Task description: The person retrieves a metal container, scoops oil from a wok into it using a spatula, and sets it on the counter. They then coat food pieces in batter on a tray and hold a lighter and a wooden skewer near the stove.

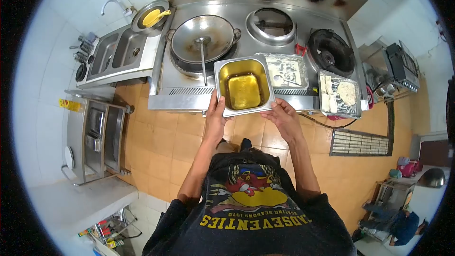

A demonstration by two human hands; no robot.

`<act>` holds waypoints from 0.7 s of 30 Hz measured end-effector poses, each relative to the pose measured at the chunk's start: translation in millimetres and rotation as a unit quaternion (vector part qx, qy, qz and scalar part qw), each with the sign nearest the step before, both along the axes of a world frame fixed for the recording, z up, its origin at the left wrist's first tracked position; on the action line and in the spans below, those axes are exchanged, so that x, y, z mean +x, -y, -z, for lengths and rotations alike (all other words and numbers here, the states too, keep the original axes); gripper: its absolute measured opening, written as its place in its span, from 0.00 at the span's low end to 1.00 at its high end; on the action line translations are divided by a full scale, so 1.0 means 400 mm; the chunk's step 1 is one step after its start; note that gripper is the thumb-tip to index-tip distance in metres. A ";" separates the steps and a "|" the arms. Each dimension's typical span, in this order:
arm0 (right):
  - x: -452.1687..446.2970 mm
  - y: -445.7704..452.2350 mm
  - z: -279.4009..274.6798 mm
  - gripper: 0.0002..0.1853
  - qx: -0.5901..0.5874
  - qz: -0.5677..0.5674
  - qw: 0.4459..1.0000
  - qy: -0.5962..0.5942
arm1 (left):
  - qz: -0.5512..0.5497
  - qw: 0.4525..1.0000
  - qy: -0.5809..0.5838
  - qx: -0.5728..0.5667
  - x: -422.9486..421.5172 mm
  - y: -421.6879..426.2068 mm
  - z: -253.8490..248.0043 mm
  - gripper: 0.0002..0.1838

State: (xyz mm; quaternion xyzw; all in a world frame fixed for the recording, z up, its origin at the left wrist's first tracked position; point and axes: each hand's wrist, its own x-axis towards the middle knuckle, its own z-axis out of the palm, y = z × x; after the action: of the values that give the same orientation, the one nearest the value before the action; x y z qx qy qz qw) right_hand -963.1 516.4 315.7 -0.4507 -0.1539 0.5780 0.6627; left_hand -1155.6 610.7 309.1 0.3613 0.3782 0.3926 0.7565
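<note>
Between both hands I hold a square metal pan [222, 106] with yellow oil [244, 91] in it, just in front of the stove's near edge. My left hand [216, 116] grips its left side, the thumb up along the wall. On the right lower corner, my right hand [284, 118] is closed with its fingers at the rim. Behind the pan to the left sits a large wok [189, 42], and a ladle [203, 61] rests in it with its handle toward me. A tray with white, floury residue [289, 68] lies just beyond the pan on the right.
Pale dough pieces fill a second tray [339, 109] at the stove's right front edge, near a black burner [330, 53]. A double sink [118, 52] stands left, a metal trolley [95, 137] below it. Another person [403, 227] is at the far lower right.
</note>
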 end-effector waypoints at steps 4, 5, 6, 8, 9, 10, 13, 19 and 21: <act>0.019 0.013 0.003 0.12 0.014 0.023 1.000 -0.009 | 0.051 0.997 -0.057 0.004 0.015 -0.020 -0.004 0.32; 0.022 0.013 0.004 0.12 0.018 0.027 0.999 -0.009 | 0.060 0.997 -0.054 0.010 0.018 -0.024 0.000 0.32; 0.025 0.009 0.005 0.11 0.018 0.035 0.999 -0.002 | 0.066 0.996 -0.051 0.018 0.018 -0.031 0.005 0.33; 0.027 0.005 0.008 0.11 0.017 0.049 0.999 0.009 | 0.097 0.994 -0.040 0.029 0.004 -0.045 0.005 0.33; 0.026 0.003 0.006 0.10 0.015 0.055 0.998 0.005 | 0.121 0.992 -0.029 0.031 -0.006 -0.050 -0.008 0.34; 0.027 -0.002 0.001 0.09 0.014 0.060 0.998 0.002 | 0.142 0.989 -0.018 0.033 -0.016 -0.054 -0.021 0.34; 0.039 -0.020 0.014 0.07 0.014 0.077 0.997 -0.005 | 0.102 0.990 -0.062 0.075 -0.055 -0.058 -0.041 0.33; 0.068 -0.095 0.018 0.04 0.054 0.108 0.993 -0.003 | -0.040 0.987 -0.096 0.123 -0.203 -0.072 -0.031 0.26; 0.092 -0.128 0.029 0.04 0.068 0.110 0.992 0.010 | -0.103 0.980 -0.116 0.128 -0.263 -0.073 -0.035 0.25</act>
State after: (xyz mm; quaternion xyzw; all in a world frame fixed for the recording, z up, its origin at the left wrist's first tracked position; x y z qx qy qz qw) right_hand -926.4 567.4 304.1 -0.4244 -0.1494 0.4853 0.7497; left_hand -1260.8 639.9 323.2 0.4575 0.4453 0.4688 0.6105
